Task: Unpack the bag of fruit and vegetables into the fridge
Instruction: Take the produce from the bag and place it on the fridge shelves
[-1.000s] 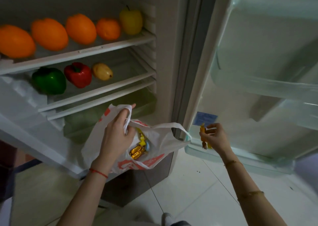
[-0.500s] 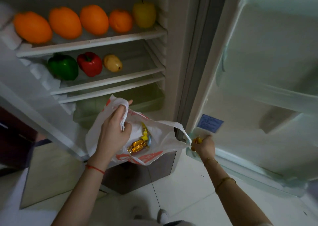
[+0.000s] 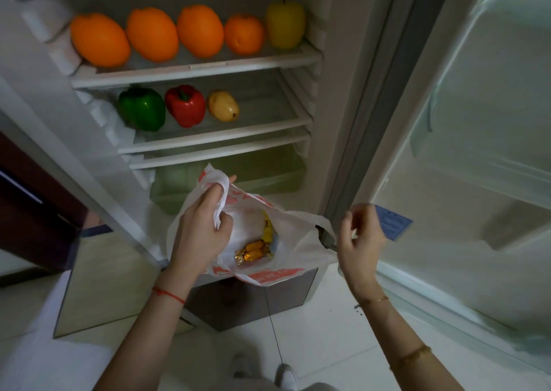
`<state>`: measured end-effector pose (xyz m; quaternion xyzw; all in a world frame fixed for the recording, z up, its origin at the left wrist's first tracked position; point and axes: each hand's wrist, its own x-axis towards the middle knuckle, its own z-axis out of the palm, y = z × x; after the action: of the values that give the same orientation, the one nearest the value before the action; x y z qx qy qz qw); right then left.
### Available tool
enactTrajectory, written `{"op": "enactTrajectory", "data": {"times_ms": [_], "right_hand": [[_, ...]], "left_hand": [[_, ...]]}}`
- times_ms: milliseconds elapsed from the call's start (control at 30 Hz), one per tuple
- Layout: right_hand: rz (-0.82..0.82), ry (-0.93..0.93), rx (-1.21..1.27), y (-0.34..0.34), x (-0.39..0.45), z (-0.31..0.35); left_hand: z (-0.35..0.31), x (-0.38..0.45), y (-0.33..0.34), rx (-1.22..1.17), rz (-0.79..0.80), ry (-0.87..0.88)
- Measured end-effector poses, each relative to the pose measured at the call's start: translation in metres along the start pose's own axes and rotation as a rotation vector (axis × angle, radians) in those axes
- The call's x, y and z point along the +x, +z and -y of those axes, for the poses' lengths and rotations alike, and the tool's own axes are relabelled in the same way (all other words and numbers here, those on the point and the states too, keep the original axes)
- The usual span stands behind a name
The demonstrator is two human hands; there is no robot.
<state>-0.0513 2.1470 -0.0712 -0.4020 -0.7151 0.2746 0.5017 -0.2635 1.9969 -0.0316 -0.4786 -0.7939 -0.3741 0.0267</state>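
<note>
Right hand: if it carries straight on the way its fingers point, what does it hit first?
The right hand holds nothing, and its loosely curled fingers point left at the plastic bag. Its free handle loop probably comes first, though depth is unclear from one view.

No text in view can be read. A blue label [image 3: 393, 222] is fixed to the inner face of the fridge door [image 3: 477, 152], near its lower hinge-side corner; it carries lines of small print, too fine to make out. The white plastic bag [image 3: 268, 268] bears orange-red printed markings, creased and folded, illegible.
</note>
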Motion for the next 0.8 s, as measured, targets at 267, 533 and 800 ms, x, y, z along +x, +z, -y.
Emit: {"op": "enactTrajectory", "data": {"times_ms": [267, 533, 800], "right_hand": [[0.948, -0.361, -0.261, 0.106, -0.018, 0.012], [1.324, -0.295, -0.744, 0.184, -0.021, -0.044], [1.248, -0.476, -0.872, 0.221, -0.041, -0.089]], "left_hand": [[0.017, 0.005, -0.015, -0.008, 0.016, 0.012], [0.037, 0.007, -0.023, -0.109, 0.063, 0.021], [0.065, 0.014, -0.015, -0.222, 0.145, -0.011]]}}
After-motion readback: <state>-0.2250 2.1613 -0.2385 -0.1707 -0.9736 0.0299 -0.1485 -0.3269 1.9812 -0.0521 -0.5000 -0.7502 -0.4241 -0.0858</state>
